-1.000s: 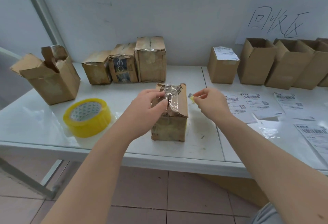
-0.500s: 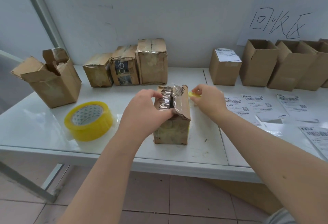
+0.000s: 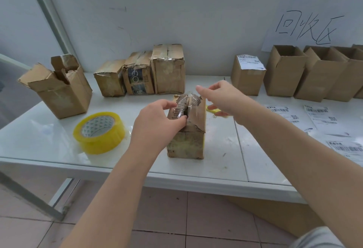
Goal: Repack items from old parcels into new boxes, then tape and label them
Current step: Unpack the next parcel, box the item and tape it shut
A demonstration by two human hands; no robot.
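Right grip (image 3: 222, 98) now spread (beside parcel (image 3: 185, 145)), left grip (image 3: 155, 126) pinching flap (image 3: 173, 112)

Yellow tape roll (image 3: 99, 132) with triangle-printed white core; brown boxes (image 3: 168, 69); white counter (image 3: 49, 143); black-barcoded white labels (image 3: 319, 115); pinkish floor tiles (image 3: 165, 214).

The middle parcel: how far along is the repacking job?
Done: one labelled box stands back right. In hand: the left hand grips the slit top of the middle parcel; the right hand hovers open beside it. Left: three taped parcels behind, open new boxes, loose labels.
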